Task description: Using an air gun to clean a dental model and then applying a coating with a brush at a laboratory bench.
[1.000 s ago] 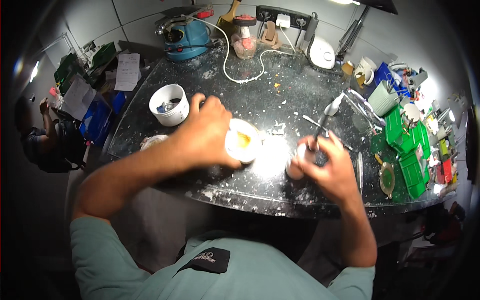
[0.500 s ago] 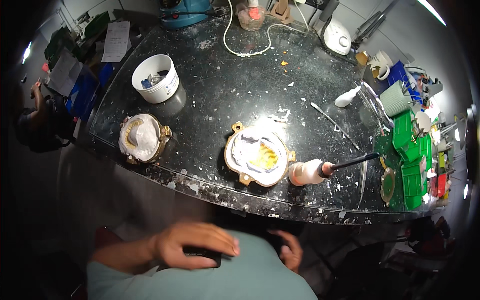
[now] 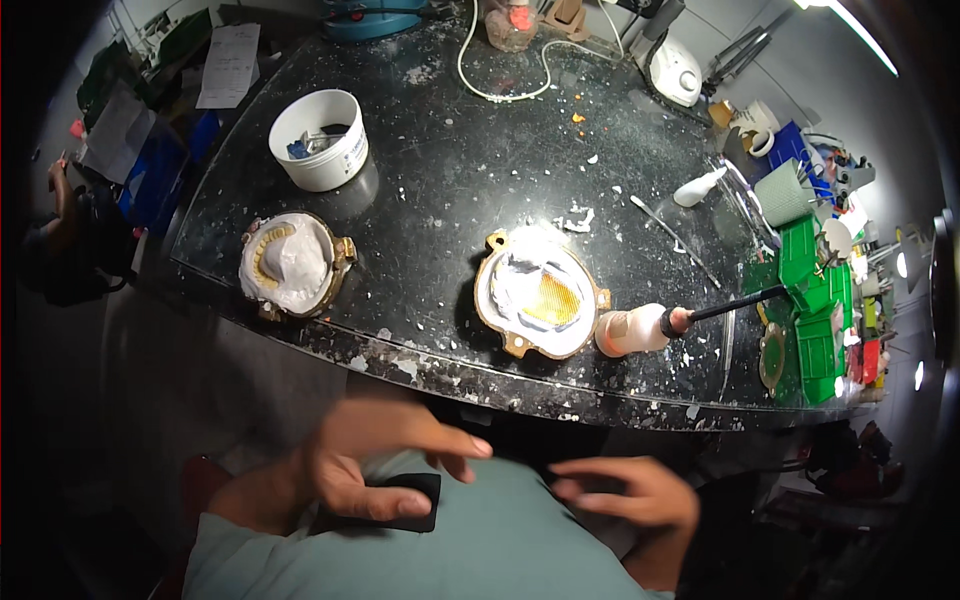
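While both hands are free, a round mold [image 3: 512, 292] with white inside and a gold patch [image 3: 553, 299] sits on the black table [image 3: 450, 180], near the middle of the frame. A pinkish bottle [image 3: 632, 330] is just right of the mold; one cannot tell if they touch. A long black handle [image 3: 740, 303] sticks out from its top. At the bottom of the frame, the person's left hand [image 3: 385, 455], a bit blurry, is in front of the green shirt [image 3: 490, 530], its thumb and fingers apart. To its right, the right hand [image 3: 635, 490] points left, thumb and fingers apart too. At the left is a second mold [image 3: 297, 262] with yellow teeth. Above it, a white tub [image 3: 337, 172] has small bits inside. At the upper right lie a thin tool [image 3: 672, 238] and a small white bottle [image 3: 696, 189]. Green trays [image 3: 823, 355] fill part of the right side.
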Motion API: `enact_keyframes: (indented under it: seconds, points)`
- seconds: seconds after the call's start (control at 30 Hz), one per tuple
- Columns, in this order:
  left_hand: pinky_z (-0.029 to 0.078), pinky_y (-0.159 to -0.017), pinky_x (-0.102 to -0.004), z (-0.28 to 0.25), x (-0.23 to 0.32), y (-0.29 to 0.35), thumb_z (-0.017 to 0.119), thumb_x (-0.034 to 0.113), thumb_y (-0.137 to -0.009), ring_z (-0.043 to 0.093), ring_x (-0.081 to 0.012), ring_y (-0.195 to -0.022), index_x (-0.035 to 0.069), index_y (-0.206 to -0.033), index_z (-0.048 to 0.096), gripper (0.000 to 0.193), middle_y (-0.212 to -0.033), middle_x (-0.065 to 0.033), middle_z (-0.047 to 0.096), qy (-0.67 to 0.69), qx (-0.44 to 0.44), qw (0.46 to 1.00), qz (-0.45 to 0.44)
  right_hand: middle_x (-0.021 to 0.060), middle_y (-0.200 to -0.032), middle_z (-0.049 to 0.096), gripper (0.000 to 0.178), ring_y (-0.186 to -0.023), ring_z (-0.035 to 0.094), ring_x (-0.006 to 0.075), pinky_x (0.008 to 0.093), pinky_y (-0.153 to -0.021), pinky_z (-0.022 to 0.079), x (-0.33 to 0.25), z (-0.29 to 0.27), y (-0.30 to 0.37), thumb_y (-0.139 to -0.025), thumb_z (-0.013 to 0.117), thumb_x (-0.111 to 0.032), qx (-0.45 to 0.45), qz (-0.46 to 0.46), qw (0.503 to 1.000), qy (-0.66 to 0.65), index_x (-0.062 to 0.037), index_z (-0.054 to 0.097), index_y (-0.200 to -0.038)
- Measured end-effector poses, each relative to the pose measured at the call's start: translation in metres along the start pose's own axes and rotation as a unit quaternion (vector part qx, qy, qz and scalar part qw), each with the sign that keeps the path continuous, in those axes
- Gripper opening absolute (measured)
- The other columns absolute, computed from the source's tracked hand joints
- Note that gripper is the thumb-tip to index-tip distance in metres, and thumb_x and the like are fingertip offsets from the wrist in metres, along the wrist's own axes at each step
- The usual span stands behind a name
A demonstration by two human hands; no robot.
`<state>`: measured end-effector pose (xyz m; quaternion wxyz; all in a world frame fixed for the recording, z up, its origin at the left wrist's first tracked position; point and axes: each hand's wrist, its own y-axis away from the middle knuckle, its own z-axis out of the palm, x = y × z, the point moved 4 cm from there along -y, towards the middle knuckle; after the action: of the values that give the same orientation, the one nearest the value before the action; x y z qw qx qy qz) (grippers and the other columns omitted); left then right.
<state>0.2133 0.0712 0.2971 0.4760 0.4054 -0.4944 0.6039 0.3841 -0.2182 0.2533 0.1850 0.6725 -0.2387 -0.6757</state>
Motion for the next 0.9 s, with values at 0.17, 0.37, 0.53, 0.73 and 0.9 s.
enact_keyframes:
  seconds: [0.17, 0.37, 0.53, 0.73, 0.9]
  points:
    - [0.042, -0.104, -0.0417, -0.016, 0.006, -0.055, 0.094, 0.029, -0.065, 0.053, -0.0287, -0.121, 0.001, -0.15, 0.046, 0.102, -0.132, -0.0155, 0.06, -0.474, 0.178, 0.862, 0.027, 0.0051, -0.091, 0.068, 0.065, -0.069, 0.053, 0.0083, 0.0222, -0.062, 0.041, -0.123, -0.053, 0.024, -0.077, 0.087, -0.028, 0.455, -0.351, 0.814, 0.089, 0.0032, 0.065, -0.129]
    - [0.035, -0.113, -0.0448, -0.014, -0.017, -0.087, 0.099, 0.044, -0.055, 0.044, -0.0332, -0.132, 0.001, -0.158, 0.035, 0.129, -0.147, -0.0193, 0.05, -0.537, 0.152, 0.829, -0.03, 0.0041, -0.077, 0.066, 0.006, -0.064, 0.053, 0.0072, 0.0236, -0.057, 0.039, -0.176, -0.06, -0.023, -0.092, 0.075, -0.004, 0.48, -0.355, 0.761, 0.252, 0.0014, 0.074, -0.093]
    - [0.033, -0.115, -0.0445, -0.015, -0.021, -0.09, 0.099, 0.041, -0.055, 0.044, -0.0338, -0.131, -0.001, -0.159, 0.03, 0.131, -0.147, -0.0172, 0.05, -0.537, 0.169, 0.826, -0.042, 0.0075, -0.079, 0.07, 0.013, -0.068, 0.062, 0.0107, 0.0239, -0.062, 0.047, -0.166, -0.073, -0.03, -0.098, 0.069, -0.008, 0.444, -0.273, 0.813, 0.26, 0.0035, 0.073, -0.093]
    - [0.034, -0.114, -0.0473, -0.013, -0.024, -0.094, 0.094, 0.027, -0.052, 0.044, -0.0359, -0.131, 0.0, -0.151, 0.04, 0.116, -0.143, -0.0199, 0.051, -0.57, 0.164, 0.803, -0.06, 0.0088, -0.078, 0.07, 0.014, -0.067, 0.064, 0.0147, 0.0265, -0.062, 0.048, -0.155, -0.08, -0.034, -0.099, 0.068, -0.008, 0.429, -0.32, 0.809, 0.243, 0.0037, 0.073, -0.093]
    - [0.042, -0.109, -0.0446, -0.018, -0.022, -0.089, 0.09, 0.014, -0.052, 0.049, -0.0348, -0.129, 0.003, -0.15, 0.042, 0.11, -0.143, -0.021, 0.051, -0.511, 0.199, 0.836, -0.035, 0.0082, -0.075, 0.067, 0.016, -0.065, 0.06, 0.0129, 0.027, -0.06, 0.045, -0.159, -0.079, -0.034, -0.099, 0.069, -0.01, 0.433, -0.331, 0.793, 0.272, 0.0033, 0.074, -0.092]
